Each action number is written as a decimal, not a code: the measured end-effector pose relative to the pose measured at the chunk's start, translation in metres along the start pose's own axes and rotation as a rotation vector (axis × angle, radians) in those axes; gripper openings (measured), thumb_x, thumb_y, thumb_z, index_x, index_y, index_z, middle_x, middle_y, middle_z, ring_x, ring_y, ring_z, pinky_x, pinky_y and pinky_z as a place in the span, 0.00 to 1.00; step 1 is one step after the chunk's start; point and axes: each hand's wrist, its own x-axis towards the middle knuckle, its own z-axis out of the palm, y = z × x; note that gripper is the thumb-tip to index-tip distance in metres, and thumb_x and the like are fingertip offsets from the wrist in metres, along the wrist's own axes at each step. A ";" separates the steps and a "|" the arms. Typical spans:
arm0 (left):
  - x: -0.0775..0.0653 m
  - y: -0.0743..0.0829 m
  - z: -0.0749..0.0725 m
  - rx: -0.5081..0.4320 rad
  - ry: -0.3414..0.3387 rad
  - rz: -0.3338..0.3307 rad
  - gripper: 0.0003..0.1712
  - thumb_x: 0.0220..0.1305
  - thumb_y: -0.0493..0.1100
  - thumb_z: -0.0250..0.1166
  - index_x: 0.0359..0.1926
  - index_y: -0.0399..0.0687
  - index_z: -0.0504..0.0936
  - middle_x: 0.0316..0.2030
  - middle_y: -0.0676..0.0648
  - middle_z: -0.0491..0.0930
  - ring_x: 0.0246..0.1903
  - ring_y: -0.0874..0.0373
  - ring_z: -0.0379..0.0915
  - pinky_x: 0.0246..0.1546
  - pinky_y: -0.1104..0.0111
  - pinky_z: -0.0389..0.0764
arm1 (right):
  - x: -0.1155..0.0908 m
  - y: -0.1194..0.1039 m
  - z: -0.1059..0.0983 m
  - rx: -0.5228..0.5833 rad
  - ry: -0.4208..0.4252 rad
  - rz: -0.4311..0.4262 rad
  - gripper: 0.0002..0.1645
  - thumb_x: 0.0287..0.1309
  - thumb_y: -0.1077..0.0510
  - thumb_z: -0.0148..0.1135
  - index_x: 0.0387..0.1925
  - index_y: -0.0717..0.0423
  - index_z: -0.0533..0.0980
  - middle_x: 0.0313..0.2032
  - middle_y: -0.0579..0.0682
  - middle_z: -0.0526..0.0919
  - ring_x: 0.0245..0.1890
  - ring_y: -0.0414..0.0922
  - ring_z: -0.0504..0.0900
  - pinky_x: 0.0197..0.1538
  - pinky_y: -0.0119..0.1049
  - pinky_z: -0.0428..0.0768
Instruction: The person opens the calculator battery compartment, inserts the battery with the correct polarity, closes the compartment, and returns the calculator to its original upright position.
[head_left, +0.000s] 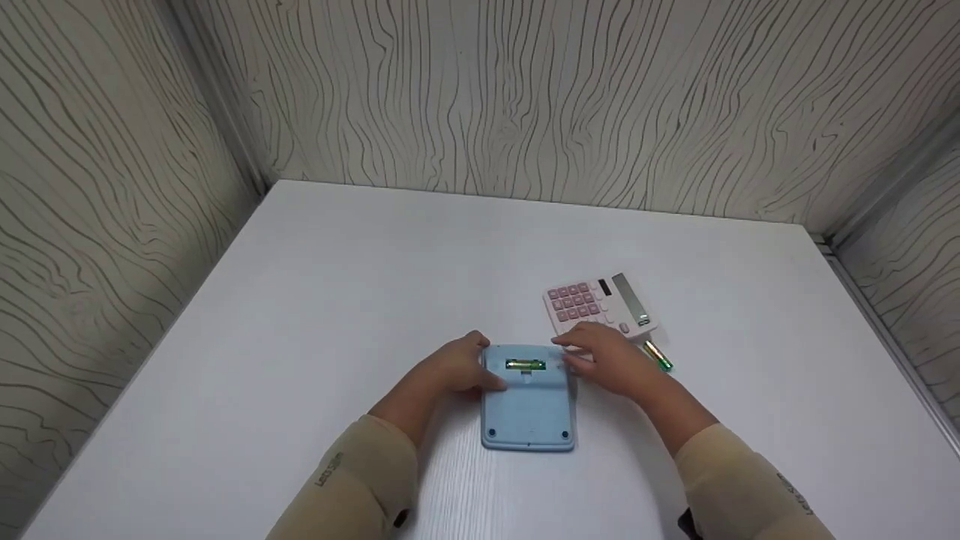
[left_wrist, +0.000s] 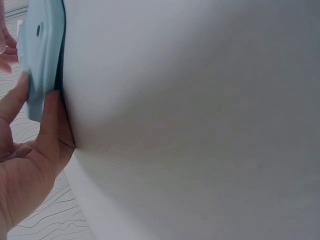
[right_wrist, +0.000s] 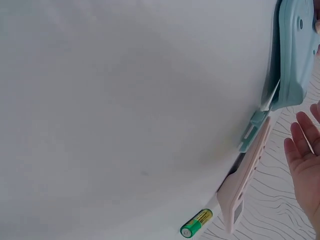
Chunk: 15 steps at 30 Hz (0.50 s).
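Observation:
A light blue calculator point(head_left: 529, 412) lies back side up on the table, and a green-and-gold battery point(head_left: 525, 364) sits in its uncovered battery slot. My left hand point(head_left: 454, 365) grips the calculator's left edge, the thumb on its back and the fingers at its side; in the left wrist view the thumb point(left_wrist: 17, 97) and fingers pinch that edge. By the upper right corner is my right hand point(head_left: 607, 356), its fingers extended. In the right wrist view, the fingers point(right_wrist: 302, 142) look straight and hold nothing. A small blue battery cover point(right_wrist: 254, 131) lies on the table below this hand.
Just beyond my right hand lies a pink calculator point(head_left: 611, 300), keys up. A loose green battery point(head_left: 658, 355) is beside its near corner. The white table point(head_left: 360, 262) ends at a wood-patterned wall point(head_left: 480, 97) at the back, with similar walls at both sides.

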 end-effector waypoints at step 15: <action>-0.003 0.001 -0.001 -0.005 0.001 0.001 0.44 0.43 0.49 0.74 0.61 0.51 0.64 0.56 0.44 0.71 0.47 0.52 0.70 0.56 0.56 0.66 | -0.009 0.017 0.001 -0.035 0.014 0.044 0.18 0.54 0.52 0.63 0.48 0.46 0.78 0.44 0.42 0.80 0.49 0.45 0.76 0.55 0.45 0.71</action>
